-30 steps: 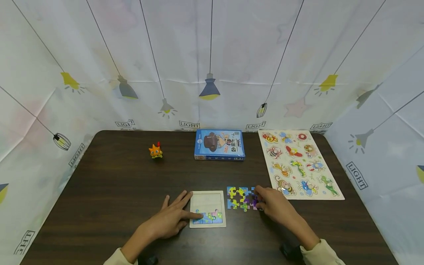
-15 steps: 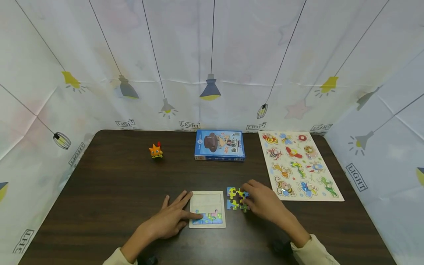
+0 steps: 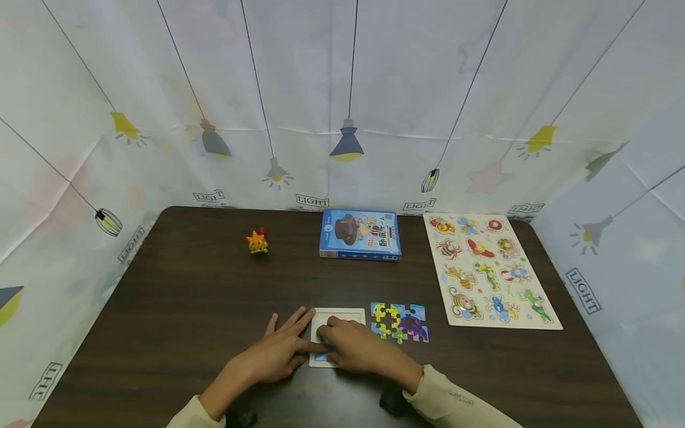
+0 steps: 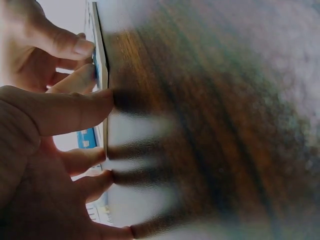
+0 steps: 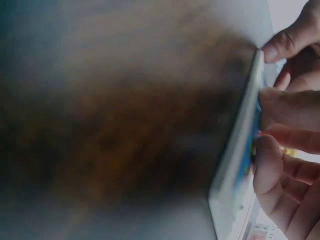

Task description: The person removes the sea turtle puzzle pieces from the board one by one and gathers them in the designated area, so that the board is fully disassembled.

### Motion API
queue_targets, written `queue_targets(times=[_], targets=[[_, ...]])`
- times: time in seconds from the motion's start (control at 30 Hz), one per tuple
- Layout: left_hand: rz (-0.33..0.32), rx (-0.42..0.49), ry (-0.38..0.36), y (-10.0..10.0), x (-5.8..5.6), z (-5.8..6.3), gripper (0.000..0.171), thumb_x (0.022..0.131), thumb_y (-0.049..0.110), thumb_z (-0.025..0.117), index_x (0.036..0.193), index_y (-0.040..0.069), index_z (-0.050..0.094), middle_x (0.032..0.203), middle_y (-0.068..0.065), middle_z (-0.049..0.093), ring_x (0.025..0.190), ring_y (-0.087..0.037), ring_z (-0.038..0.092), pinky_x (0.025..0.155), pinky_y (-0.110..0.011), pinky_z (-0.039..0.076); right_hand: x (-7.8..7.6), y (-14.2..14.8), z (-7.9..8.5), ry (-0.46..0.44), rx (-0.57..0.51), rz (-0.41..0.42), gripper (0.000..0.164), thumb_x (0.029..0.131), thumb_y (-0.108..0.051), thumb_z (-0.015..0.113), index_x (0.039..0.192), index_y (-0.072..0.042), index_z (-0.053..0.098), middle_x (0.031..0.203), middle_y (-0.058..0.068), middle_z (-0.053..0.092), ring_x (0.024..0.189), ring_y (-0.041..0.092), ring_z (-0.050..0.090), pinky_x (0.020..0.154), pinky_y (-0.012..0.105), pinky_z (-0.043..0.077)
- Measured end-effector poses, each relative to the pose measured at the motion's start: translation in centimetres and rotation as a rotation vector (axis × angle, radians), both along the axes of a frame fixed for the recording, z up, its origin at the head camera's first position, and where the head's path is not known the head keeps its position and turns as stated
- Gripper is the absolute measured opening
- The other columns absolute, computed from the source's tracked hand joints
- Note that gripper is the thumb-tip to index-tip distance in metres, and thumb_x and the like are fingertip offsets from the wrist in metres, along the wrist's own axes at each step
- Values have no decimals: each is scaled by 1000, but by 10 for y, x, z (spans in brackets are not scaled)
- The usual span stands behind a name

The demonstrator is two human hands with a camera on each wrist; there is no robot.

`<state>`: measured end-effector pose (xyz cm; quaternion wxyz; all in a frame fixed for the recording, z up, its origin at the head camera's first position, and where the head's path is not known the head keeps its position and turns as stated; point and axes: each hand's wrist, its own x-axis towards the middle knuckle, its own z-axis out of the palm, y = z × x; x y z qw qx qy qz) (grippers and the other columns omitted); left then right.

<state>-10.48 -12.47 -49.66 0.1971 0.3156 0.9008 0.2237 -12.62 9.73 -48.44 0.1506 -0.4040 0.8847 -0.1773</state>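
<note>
Head view: flat on the tabletop (image 3: 176, 321), just left of the loose puzzle pieces (image 3: 397, 313), a puzzle tray (image 3: 342, 311), nearly square with neither side plainly longer, edges running left-right and fore-aft. Shifted since half a second ago from over the loose pieces to over the tray: the right hand (image 3: 358, 348), grip curled, fingertips down at the tray; cannot tell whether holding a piece. Unmoved: the left hand (image 3: 279, 352), grip spread, index finger extended onto the tray, thumb near its edge
</note>
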Motion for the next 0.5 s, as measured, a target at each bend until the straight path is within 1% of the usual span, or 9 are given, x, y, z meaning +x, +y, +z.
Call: queue_targets(times=[0.1,0.23,0.33,0.5], targets=[[-3,-3,-1,1,-1,0,48,99,12,67,140,36,64,170,-14,15,156,-38,8,108,-83,8,0,0,-4,-6,-13,-11,24,88,-11,80,109,-9,68,96,0,62,74,4,54,63,21,48],[-7,-6,5,1,-1,-1,49,99,11,68,140,37,64,170,-15,16,156,-39,8,108,-83,8,-3,0,-8,-33,-37,-27,26,86,-9,81,107,-9,66,96,0,62,75,5,55,65,22,50],[-12,8,-1,-3,0,-3,46,99,13,67,138,38,66,170,-14,15,156,-38,8,108,-83,7,-4,-2,-8,-56,-46,-34,26,86,-8,82,106,-8,66,94,1,61,74,5,53,65,22,49],[-38,63,-70,-11,3,-3,39,99,15,68,130,38,71,170,-12,13,156,-37,4,110,-81,3,-3,-1,-5,-73,-38,-48,27,85,-8,82,106,-9,64,92,-1,58,72,5,49,64,22,46]])
